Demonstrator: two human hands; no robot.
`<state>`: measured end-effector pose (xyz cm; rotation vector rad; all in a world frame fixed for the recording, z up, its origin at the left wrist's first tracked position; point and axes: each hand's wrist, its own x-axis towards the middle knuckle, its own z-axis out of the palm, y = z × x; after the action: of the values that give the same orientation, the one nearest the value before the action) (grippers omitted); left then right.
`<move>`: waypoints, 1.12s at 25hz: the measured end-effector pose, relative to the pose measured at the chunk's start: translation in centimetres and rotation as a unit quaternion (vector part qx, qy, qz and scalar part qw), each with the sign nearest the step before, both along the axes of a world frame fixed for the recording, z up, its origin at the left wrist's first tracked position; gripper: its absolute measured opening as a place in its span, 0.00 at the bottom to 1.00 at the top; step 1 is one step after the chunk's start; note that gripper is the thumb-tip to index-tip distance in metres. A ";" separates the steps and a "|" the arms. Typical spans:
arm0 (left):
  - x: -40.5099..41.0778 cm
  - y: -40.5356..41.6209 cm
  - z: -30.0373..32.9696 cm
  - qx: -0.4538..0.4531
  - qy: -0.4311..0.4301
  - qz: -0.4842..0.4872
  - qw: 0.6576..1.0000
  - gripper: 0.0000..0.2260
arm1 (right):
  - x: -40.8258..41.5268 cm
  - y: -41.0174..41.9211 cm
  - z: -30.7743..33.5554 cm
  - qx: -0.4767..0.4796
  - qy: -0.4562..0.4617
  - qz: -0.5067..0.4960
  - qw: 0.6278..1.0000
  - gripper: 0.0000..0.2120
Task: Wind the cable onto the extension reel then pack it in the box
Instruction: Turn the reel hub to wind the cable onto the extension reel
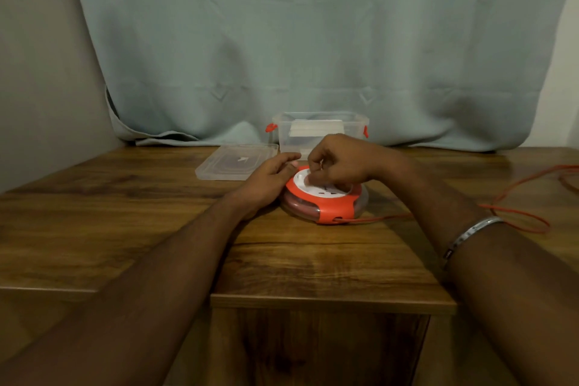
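Wooden table [125, 213] | left hand [269, 178] steadies reel [326, 200] | right hand [341, 163] on top

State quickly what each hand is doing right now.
Left hand: open, fingers resting on the round orange-and-white plastic cable reel.
Right hand: fingers curled on the reel's white top.

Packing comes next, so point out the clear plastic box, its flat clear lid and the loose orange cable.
Clear plastic box [319, 139]: head view, front wall.
Flat clear lid [233, 163]: head view, top face.
Loose orange cable [513, 216]: head view, loop on table.
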<state>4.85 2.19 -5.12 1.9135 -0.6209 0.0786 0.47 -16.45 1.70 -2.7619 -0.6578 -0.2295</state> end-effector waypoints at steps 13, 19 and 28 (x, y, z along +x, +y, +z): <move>-0.1 0.0 0.2 0.017 0.006 0.010 1.000 0.18 | 0.7 -3.3 0.8 0.038 0.145 -0.022 0.989 0.41; 0.0 0.1 0.1 0.010 0.009 0.013 1.000 0.17 | 0.5 -2.8 0.4 0.044 0.129 -0.023 0.990 0.32; 0.4 0.2 -0.1 -0.001 0.017 0.007 1.000 0.17 | 0.3 -1.7 0.0 0.000 0.077 -0.009 0.997 0.11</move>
<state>5.21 2.36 -5.19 1.9134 -0.5846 0.0568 0.77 -18.17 1.74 -2.7519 -0.5926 -0.0195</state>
